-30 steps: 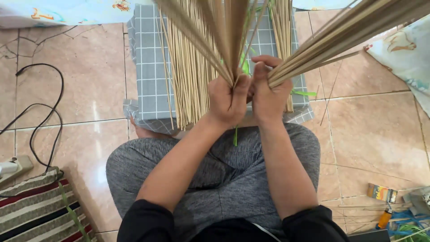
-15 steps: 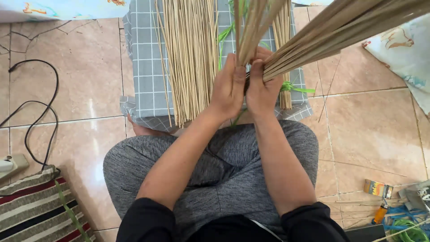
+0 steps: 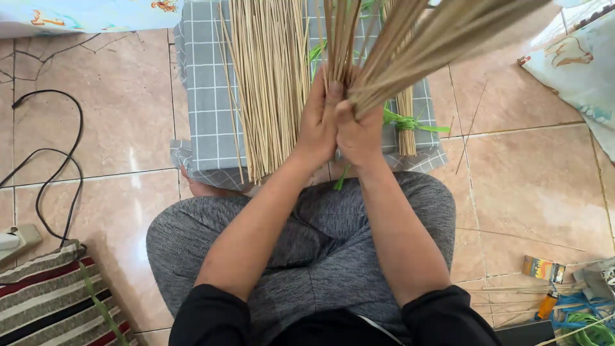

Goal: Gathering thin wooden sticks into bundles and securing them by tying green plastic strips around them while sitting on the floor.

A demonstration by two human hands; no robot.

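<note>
My left hand [image 3: 318,125] and my right hand [image 3: 359,131] press together around the base of a bundle of thin brown sticks [image 3: 410,38] that fans up and to the right, out of the frame. A green strip [image 3: 339,179] hangs below my hands. Beyond them a loose pile of pale sticks [image 3: 266,83] lies on a grey checked cloth [image 3: 202,96]. A smaller stick bundle tied with a green strip [image 3: 405,125] rests on the cloth just right of my right hand. I sit cross-legged in grey trousers.
A black cable [image 3: 54,166] loops over the tan floor tiles at left, ending near a power strip [image 3: 16,240]. A striped mat [image 3: 51,298] lies at lower left. A small box [image 3: 544,269], a lighter and blue and green cords [image 3: 580,317] sit at lower right. Patterned fabric [image 3: 580,64] at upper right.
My hands have closed tighter together and the two separate fans of brown sticks have been gathered into one bundle. The tied bundle on the cloth has come into view.
</note>
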